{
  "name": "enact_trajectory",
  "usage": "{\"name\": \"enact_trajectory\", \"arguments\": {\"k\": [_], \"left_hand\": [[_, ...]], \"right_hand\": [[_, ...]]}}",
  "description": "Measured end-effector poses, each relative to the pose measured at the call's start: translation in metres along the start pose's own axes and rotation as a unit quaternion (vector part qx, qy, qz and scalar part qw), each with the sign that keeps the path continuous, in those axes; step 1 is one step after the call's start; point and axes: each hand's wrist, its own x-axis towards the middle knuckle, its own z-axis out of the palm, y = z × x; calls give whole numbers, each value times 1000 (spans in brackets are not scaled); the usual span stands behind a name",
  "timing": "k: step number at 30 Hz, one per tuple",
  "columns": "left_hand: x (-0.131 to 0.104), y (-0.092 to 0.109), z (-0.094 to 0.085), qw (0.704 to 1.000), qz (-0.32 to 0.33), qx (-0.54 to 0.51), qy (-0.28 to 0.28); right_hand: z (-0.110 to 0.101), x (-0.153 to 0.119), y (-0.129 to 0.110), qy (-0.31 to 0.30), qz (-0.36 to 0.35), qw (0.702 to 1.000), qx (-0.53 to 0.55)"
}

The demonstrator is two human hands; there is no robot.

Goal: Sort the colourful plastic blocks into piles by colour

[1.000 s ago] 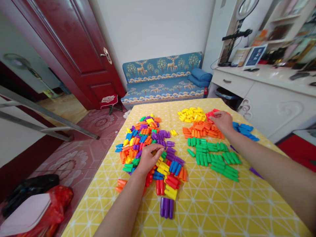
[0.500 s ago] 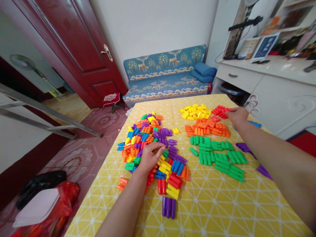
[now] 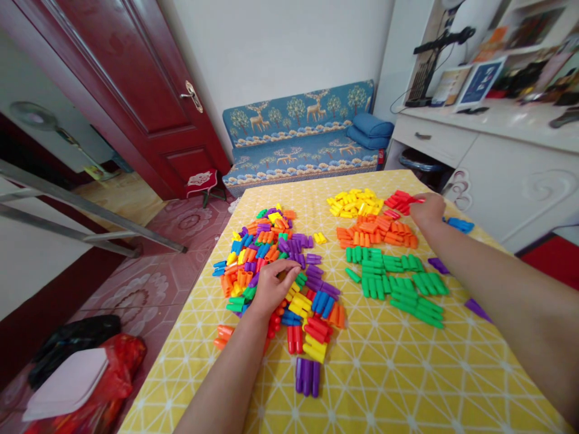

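The table (image 3: 384, 386), under a yellow patterned cloth, fills the lower middle of the frame. A red door (image 3: 136, 78) stands upper left, a white cabinet (image 3: 511, 175) upper right, and a blue sofa (image 3: 289, 158) upper centre. The mixed heap (image 3: 266, 238) of coloured blocks lies centre-left on the table. Right of centre lie the green blocks (image 3: 374, 282), with the orange blocks (image 3: 377, 229) above them and the yellow blocks (image 3: 355, 203) higher again. The left hand (image 3: 277, 284) is over the heap, thumb and forefinger nearly together; whether it grips anything I cannot tell. The right hand (image 3: 428, 210) has its fingertips at the red blocks (image 3: 398, 200); its grip is likewise unclear. Blue blocks (image 3: 460, 225) lie just right of it. A purple block (image 3: 307, 377) lies bottom centre.
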Motion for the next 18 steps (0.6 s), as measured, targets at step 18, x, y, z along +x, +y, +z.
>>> {"name": "enact_trajectory", "arguments": {"k": [18], "left_hand": [[-1, -4, -1, 1000, -3, 2, 11]], "right_hand": [[35, -198, -127, -331, -398, 853, -64]]}}
